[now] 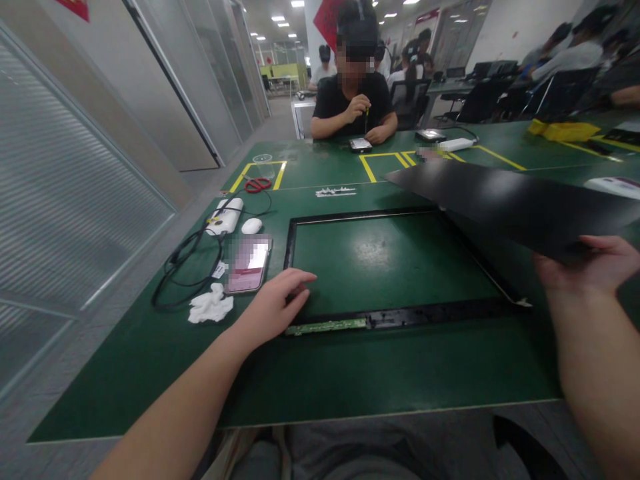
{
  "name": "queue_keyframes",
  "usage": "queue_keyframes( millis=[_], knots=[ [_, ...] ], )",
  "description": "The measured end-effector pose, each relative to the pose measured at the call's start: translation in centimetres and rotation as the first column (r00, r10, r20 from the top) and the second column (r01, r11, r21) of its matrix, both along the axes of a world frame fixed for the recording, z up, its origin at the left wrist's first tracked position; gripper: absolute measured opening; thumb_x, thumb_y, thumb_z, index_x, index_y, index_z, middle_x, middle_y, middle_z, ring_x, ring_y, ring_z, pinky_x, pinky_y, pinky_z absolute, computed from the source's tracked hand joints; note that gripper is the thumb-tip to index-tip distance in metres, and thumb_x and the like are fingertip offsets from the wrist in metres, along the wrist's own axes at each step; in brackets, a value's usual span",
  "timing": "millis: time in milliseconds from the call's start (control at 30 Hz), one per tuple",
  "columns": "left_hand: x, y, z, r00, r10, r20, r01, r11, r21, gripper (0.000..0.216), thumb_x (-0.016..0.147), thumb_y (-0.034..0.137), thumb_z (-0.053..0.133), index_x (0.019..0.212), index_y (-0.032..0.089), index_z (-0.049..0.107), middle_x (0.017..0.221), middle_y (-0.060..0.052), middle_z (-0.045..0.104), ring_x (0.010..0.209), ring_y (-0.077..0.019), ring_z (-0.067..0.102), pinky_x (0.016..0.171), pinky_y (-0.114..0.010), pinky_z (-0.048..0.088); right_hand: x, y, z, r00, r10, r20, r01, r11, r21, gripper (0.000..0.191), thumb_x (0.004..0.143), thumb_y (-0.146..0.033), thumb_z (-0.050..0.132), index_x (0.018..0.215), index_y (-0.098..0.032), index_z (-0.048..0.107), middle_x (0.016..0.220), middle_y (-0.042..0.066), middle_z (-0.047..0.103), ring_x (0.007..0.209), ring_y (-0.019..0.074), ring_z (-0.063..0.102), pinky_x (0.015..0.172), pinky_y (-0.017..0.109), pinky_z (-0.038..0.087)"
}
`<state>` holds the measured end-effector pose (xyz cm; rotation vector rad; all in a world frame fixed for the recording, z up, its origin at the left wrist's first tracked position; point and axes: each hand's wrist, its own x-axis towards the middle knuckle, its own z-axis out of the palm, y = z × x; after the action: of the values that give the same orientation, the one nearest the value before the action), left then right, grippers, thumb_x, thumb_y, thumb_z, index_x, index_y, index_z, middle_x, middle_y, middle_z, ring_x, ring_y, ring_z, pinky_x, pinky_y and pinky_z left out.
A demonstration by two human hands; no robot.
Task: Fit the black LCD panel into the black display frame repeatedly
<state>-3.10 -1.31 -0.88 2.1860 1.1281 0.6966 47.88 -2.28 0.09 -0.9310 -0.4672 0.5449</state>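
A thin, glossy black screen panel (510, 200) is raised and tilted above the right side of the table, gripped at its near edge by my right hand (595, 267). Flat on the green table lies an empty black rectangular bezel frame (440, 313), with a narrow green circuit board (327, 327) along its near left edge. My left hand (280, 300) rests over the frame's left near corner, fingers loosely curved and apart, holding nothing. Whether it touches the frame I cannot tell. The panel hides part of the frame's far right corner.
Left of the frame lie a phone (250, 263), a white mouse (251, 226), a crumpled tissue (211, 305), black cables (170, 270), a white power strip (226, 217) and red scissors (258, 185). White strips (336, 192) lie beyond. Across the table sits a person (354, 100) with a screwdriver.
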Motion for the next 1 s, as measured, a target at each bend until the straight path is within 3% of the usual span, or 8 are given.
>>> queue_keyframes(
  millis=[100, 167, 300, 400, 533, 700, 900, 1000],
  knots=[
    [-0.1, 0.3, -0.1, 0.942, 0.226, 0.247, -0.173, 0.96, -0.218, 0.038, 0.094, 0.038, 0.064, 0.126, 0.019, 0.067, 0.125, -0.014, 0.072, 0.105, -0.0275, 0.071, 0.093, -0.046, 0.058, -0.6, -0.4, 0.3, 0.998, 0.064, 0.018, -0.063, 0.998, -0.01, 0.046, 0.047, -0.024, 0.054, 0.091, -0.028, 0.066, 0.096, 0.008, 0.072, 0.082, 0.0326, 0.07, 0.069, 0.058, 0.058],
    [0.1, 0.5, 0.2, 0.816, 0.385, 0.43, -0.198, 0.887, -0.418, 0.044, 0.092, 0.043, 0.067, 0.127, 0.017, 0.065, 0.13, -0.016, 0.071, 0.114, -0.0287, 0.07, 0.1, -0.046, 0.056, -0.8, -0.6, 0.2, 0.995, 0.094, 0.03, -0.094, 0.995, -0.016, 0.042, 0.05, -0.027, 0.055, 0.09, -0.028, 0.067, 0.097, 0.01, 0.072, 0.084, 0.0355, 0.071, 0.07, 0.061, 0.058],
    [0.3, 0.6, 1.2, 0.555, 0.601, 0.575, -0.123, 0.742, -0.659, 0.043, 0.089, 0.041, 0.07, 0.122, 0.013, 0.065, 0.126, -0.017, 0.074, 0.119, -0.0268, 0.07, 0.107, -0.04, 0.053, -0.3, -0.6, -0.5, 0.986, 0.151, 0.066, -0.147, 0.987, -0.061, 0.025, 0.057, -0.031, 0.059, 0.081, -0.027, 0.065, 0.091, 0.011, 0.071, 0.087, 0.0373, 0.07, 0.074, 0.063, 0.059],
    [0.1, 0.5, 1.9, 0.539, 0.591, 0.6, 0.026, 0.7, -0.714, 0.044, 0.091, 0.047, 0.065, 0.119, 0.013, 0.068, 0.118, -0.016, 0.077, 0.112, -0.0271, 0.073, 0.096, -0.036, 0.059, 1.3, -0.7, -1.1, 0.991, 0.115, 0.062, -0.099, 0.972, -0.211, 0.012, 0.061, -0.033, 0.061, 0.071, -0.027, 0.056, 0.085, 0.01, 0.068, 0.086, 0.0356, 0.07, 0.075, 0.062, 0.06],
    [-0.4, 0.2, 2.2, 0.598, 0.464, 0.653, 0.163, 0.728, -0.666, 0.039, 0.082, 0.039, 0.072, 0.114, 0.016, 0.072, 0.099, -0.009, 0.079, 0.087, -0.0243, 0.076, 0.068, -0.03, 0.061, 2.6, -0.7, -1.2, 0.986, 0.16, 0.054, -0.119, 0.883, -0.454, 0.013, 0.06, -0.028, 0.067, 0.068, -0.027, 0.056, 0.081, 0.008, 0.068, 0.08, 0.0327, 0.07, 0.075, 0.06, 0.062],
    [-0.5, 0.3, 2.2, 0.56, 0.518, 0.647, 0.068, 0.749, -0.659, 0.051, 0.065, 0.019, 0.082, 0.115, 0.014, 0.074, 0.098, -0.007, 0.08, 0.077, -0.0203, 0.075, 0.06, -0.024, 0.057, -0.7, -0.5, 0.0, 0.95, 0.312, -0.009, -0.286, 0.857, -0.429, 0.035, 0.062, -0.024, 0.062, 0.094, -0.026, 0.074, 0.094, 0.007, 0.076, 0.086, 0.033, 0.073, 0.074, 0.056, 0.064],
    [-0.7, 0.5, 2.4, 0.493, 0.579, 0.649, -0.058, 0.766, -0.64, 0.063, 0.057, 0.018, 0.081, 0.12, 0.015, 0.073, 0.106, -0.009, 0.081, 0.094, -0.0293, 0.077, 0.07, -0.033, 0.063, -2.6, -0.3, 0.5, 0.852, 0.491, -0.182, -0.506, 0.682, -0.528, 0.055, 0.056, -0.012, 0.061, 0.109, -0.019, 0.074, 0.092, 0.009, 0.078, 0.073, 0.025, 0.074, 0.059, 0.037, 0.063],
    [-0.7, 0.2, 2.8, 0.479, 0.559, 0.676, -0.071, 0.793, -0.605, 0.065, 0.057, 0.017, 0.081, 0.121, 0.015, 0.073, 0.107, -0.009, 0.082, 0.098, -0.0308, 0.077, 0.076, -0.035, 0.064, -1.7, 0.0, 0.3, 0.889, 0.411, -0.203, -0.454, 0.725, -0.518, 0.051, 0.058, -0.016, 0.06, 0.108, -0.016, 0.073, 0.092, 0.013, 0.078, 0.076, 0.0249, 0.074, 0.057, 0.035, 0.062]
  ],
)
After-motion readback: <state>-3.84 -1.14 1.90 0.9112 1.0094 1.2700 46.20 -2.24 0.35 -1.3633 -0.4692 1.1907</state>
